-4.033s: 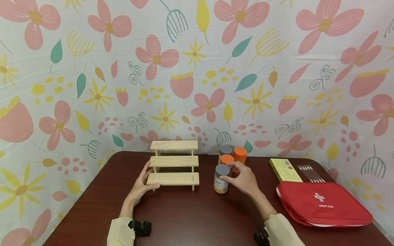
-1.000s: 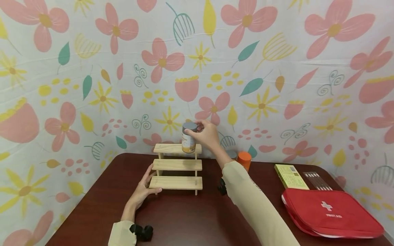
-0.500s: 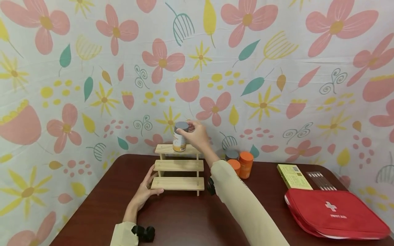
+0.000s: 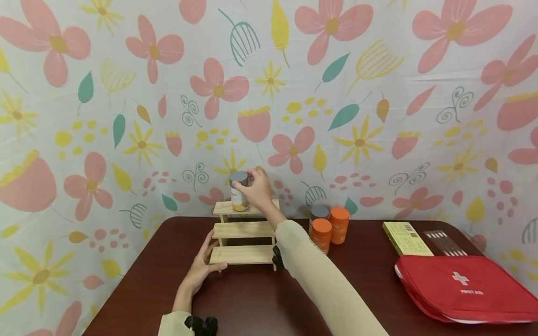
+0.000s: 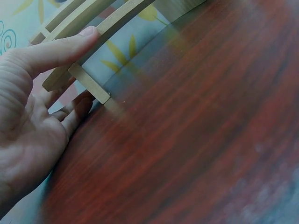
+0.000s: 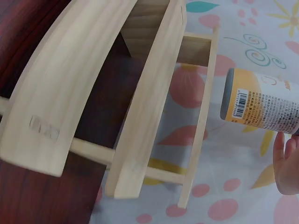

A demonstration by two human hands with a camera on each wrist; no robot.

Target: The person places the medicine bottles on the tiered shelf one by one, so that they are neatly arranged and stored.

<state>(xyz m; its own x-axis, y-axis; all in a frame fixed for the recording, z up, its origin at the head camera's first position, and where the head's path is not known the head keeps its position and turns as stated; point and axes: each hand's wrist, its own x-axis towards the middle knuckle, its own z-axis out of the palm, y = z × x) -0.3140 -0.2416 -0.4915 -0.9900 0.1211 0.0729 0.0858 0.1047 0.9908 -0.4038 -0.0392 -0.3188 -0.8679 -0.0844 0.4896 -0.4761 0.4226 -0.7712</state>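
Observation:
In the head view my right hand pinches a white and yellow supplement bottle near its grey lid. The bottle is upright over the left part of the top step of a three-step wooden display stand. From the right wrist view, a small gap shows between the bottle's base and the top step. My left hand grips the stand's left end. Its thumb lies on the lowest step, and the other fingers reach behind the side.
Right of the stand are two orange-lidded bottles and a grey-lidded bottle. Farther right lie a yellow-green box, a pack of cotton swabs and a red first aid pouch. A floral cloth hangs behind the table.
My right hand has lifted the grey-lidded bottle from the group on the right and carried it leftward over the top step, lowering it slightly. The left hand keeps its grip on the stand.

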